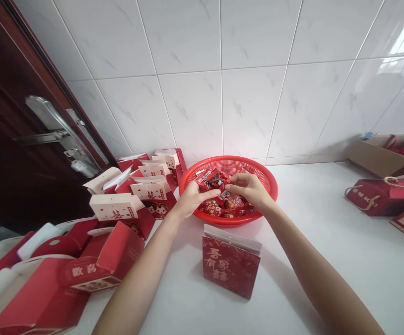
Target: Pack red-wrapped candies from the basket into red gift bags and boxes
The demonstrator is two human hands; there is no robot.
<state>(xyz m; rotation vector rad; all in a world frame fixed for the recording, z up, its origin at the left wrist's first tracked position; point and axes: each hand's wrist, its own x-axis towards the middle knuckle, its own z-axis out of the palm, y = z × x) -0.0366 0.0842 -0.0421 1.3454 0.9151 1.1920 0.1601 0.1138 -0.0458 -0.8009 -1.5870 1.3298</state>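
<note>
Both of my hands reach over a red plastic basket (273, 186) heaped with red-wrapped candies (235, 202). My left hand (196, 197) is closed on some wrapped candy (215, 180) at the left of the heap, its thumb pointing right. From the right, my right hand (247, 186) pinches at the same cluster; its fingertips touch red wrappers, though exactly which pieces it grips is hard to see. Between my forearms, in front of the basket, a dark red gift box (230, 265) with gold characters stands upright, its pale top flaps raised.
Several red and cream gift boxes (149, 190) stand left of the basket, with larger red boxes (107, 260) nearer me. A roped red box (379, 195) and a cardboard carton (379, 156) sit at the right. Behind are a tiled wall (191, 107) and a door handle (44, 136).
</note>
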